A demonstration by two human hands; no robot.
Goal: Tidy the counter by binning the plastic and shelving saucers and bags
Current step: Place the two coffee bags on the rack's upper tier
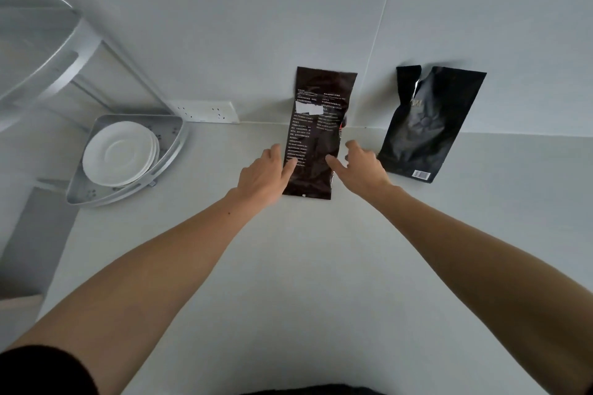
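Counter (308,266) pale grey, meeting a grey wall (256,26) at the far edge. Leaning upright against that wall, near the middle: dark brown bag (316,125) with pale print and a white patch on its face, base on the counter. Flanked low down by both hands — left hand (266,175) at the left edge, fingers spread and loose, index fingertip laid on the bag's face; right hand (361,167) at the right edge, likewise spread wide, index finger touching the front of the bag, thumb raised just beside the edge. Neither one closed around it — touching only, no grip visible. Bare forearms reaching in from the bottom of the view, a dark sleeve (41,372) at the lower left corner. Well to the right of the brown bag and apart from it: black bag (426,125), top torn open, also leaning on the wall, barcode label at its bottom corner. At the left, tucked into the corner: metal corner rack (173,151), with a stack of white saucers (120,152) sitting in its lower tray; an upper tier blurred at the top left. White socket strip (205,111) on the wall just above the counter line, between rack and brown bag.
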